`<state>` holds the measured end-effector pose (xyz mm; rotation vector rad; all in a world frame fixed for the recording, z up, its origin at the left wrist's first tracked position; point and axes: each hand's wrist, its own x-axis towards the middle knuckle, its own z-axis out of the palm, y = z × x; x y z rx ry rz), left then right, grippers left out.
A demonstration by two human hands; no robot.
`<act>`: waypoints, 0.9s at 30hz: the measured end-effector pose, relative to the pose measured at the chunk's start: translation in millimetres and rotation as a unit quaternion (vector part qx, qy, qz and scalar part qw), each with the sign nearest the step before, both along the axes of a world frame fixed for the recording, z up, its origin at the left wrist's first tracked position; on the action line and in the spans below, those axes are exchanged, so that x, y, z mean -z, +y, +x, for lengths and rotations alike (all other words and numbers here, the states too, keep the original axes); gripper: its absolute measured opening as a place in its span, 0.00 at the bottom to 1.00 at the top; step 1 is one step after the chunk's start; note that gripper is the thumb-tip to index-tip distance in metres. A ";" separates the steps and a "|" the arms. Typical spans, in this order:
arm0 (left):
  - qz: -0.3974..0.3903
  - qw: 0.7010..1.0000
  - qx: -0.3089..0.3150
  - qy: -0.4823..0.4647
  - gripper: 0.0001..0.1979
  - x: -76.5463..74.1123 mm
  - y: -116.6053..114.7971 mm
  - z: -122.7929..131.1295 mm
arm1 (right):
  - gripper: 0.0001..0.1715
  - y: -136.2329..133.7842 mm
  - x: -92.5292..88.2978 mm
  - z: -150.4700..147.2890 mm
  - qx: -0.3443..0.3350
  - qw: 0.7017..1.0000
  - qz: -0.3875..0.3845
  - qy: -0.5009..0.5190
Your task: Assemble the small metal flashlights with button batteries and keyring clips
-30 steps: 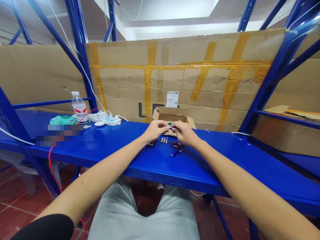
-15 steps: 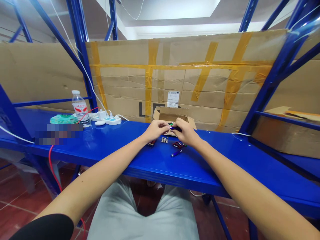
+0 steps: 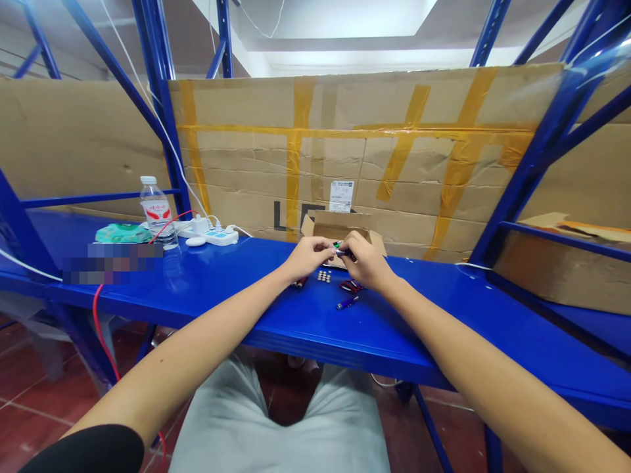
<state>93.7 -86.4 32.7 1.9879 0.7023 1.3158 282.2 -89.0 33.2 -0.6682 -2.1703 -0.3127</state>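
Over the front of the small open cardboard box (image 3: pixel 340 230), my two hands meet fingertip to fingertip. My right hand (image 3: pixel 367 263) is closed around a small dark blue tube, like a mini flashlight (image 3: pixel 344 252), mostly hidden by the fingers. My left hand (image 3: pixel 309 256) pinches at the tube's left end; whatever lies between its fingertips is too small to make out. Below them, several round silver button cells (image 3: pixel 324 276) sit in neat rows. Another blue mini flashlight (image 3: pixel 348 302) lies nearer the table edge. Dark red pieces (image 3: pixel 351 286) lie under my right hand, more red tubes (image 3: pixel 299 282) by my left wrist.
The blue table (image 3: pixel 207 289) ends at a front edge above my lap. On the left stand a water bottle (image 3: pixel 158 213), a green soft pack (image 3: pixel 123 232) and a white power strip (image 3: pixel 221 236) with cables. A taped cardboard panel (image 3: pixel 246 164) closes off the back.
Both hands stay in nearly the same place above the box. My right fingers have shifted slightly around the blue tube. The things on the table have not moved.
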 end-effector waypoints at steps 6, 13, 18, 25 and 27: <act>0.030 0.999 0.004 0.026 0.09 -0.5 0.0 -2.3 | 0.05 1.6 -1.5 1.6 -0.061 0.998 0.006 0.001; 0.064 0.995 -0.032 0.066 0.09 -0.8 -2.1 -1.6 | 0.05 2.3 -1.7 1.9 -0.043 0.999 -0.028 -0.005; 0.056 0.996 -0.037 0.062 0.09 0.1 -1.9 0.1 | 0.09 4.1 0.0 2.0 -0.001 0.999 -0.034 -0.033; 0.034 0.998 -0.050 0.035 0.08 1.2 0.9 0.4 | 0.04 2.3 -0.1 -1.4 -0.001 0.998 -0.063 -0.009; 0.019 0.999 -0.038 0.027 0.09 1.1 2.0 -0.7 | 0.09 1.9 -0.4 -1.4 -0.007 0.998 -0.059 0.007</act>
